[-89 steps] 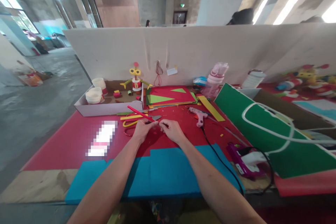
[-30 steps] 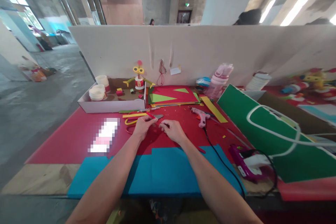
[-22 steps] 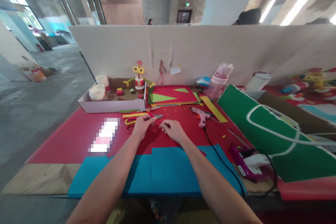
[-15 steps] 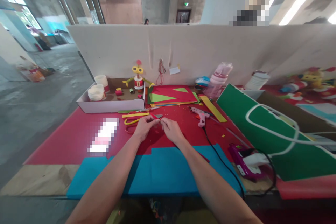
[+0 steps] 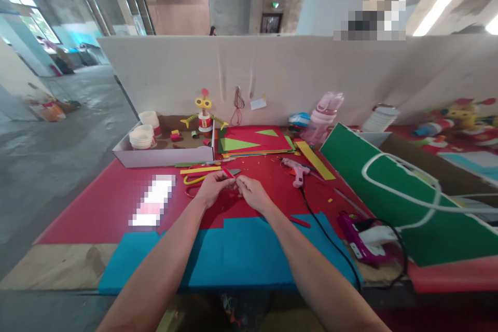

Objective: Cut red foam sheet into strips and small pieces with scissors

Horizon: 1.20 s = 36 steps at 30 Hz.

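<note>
Over the red table covering, my left hand (image 5: 211,189) pinches a narrow red paper strip (image 5: 227,172) that sticks up past the fingertips. My right hand (image 5: 253,193) is closed in a pinch at the strip's lower end, close to the left fingertips; the exact grip is hidden by the fingers. Beside and partly behind my left hand lies a pair of scissors (image 5: 190,181) with a yellow and a red handle loop, its blades showing beyond the hand. A yellow paper strip (image 5: 200,170) lies just behind the scissors. Another red strip (image 5: 300,221) rests by the blue sheet (image 5: 249,254).
A pink glue gun (image 5: 298,171) lies to the right, its black cord running toward a purple power strip (image 5: 360,249). An open box (image 5: 165,157) with paper cups stands back left, near a yellow-headed cup figure (image 5: 205,122). A green board (image 5: 385,207) leans at right.
My hands stay nearly in place, with slight finger movement on the red strip. More of the strip shows above my left fingertips. The view has shifted a little.
</note>
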Each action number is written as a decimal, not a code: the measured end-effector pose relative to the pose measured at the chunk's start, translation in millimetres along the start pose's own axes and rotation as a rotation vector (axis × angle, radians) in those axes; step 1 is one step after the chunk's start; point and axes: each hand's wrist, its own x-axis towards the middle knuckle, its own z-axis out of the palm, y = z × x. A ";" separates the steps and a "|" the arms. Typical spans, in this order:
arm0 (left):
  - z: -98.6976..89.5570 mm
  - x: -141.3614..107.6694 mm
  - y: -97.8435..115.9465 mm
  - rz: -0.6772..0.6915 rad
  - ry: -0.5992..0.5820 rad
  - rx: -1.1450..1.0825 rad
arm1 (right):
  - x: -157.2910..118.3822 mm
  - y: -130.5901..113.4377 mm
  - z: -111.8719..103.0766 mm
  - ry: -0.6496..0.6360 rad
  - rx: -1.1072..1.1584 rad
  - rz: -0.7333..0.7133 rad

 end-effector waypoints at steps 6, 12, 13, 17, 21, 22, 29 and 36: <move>2.5 2.3 -5.7 -0.004 0.178 -0.025 | -1.3 -1.3 0.5 0.062 -0.128 -0.115; 1.1 -0.4 3.6 -0.018 0.012 -0.136 | 0.4 -2.2 -4.3 0.083 -0.104 -0.074; -0.4 -1.0 5.7 -0.013 -0.024 -0.136 | 0.6 -2.3 -5.7 0.061 -0.071 -0.050; -6.4 -1.6 8.3 0.004 -0.030 -0.055 | -0.4 -3.8 -10.8 -0.045 0.016 0.016; -7.2 -1.7 8.3 0.028 -0.001 -0.027 | -2.0 -6.8 -11.6 -0.071 0.029 0.018; -6.8 -2.0 9.0 0.031 -0.002 -0.033 | -2.2 -7.7 -11.3 -0.067 0.025 0.013; -3.8 -2.9 12.0 0.074 -0.026 0.043 | -0.1 -8.2 -6.9 0.011 0.172 -0.043; -2.8 -1.1 6.5 0.055 0.030 0.031 | 0.4 -7.7 -8.1 0.022 0.154 -0.055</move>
